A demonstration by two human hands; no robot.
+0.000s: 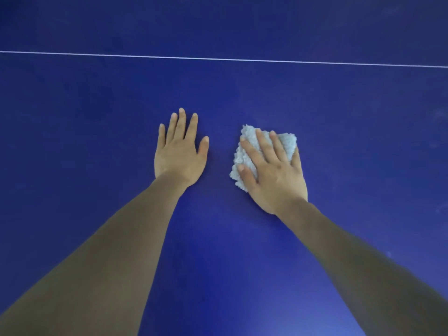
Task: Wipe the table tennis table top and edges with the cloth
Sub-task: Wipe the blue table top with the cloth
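The blue table tennis table top (97, 105) fills the whole view. A small folded white fluffy cloth (244, 151) lies on it right of centre. My right hand (271, 170) presses flat on the cloth with straight, spread fingers, covering most of it. My left hand (179, 151) rests palm down on the bare table surface, fingers straight, a short gap to the left of the cloth and not touching it.
A thin white line (218, 58) crosses the table from left to right beyond both hands. Faint dusty marks (436, 117) show on the surface at the far right. No table edge is in view.
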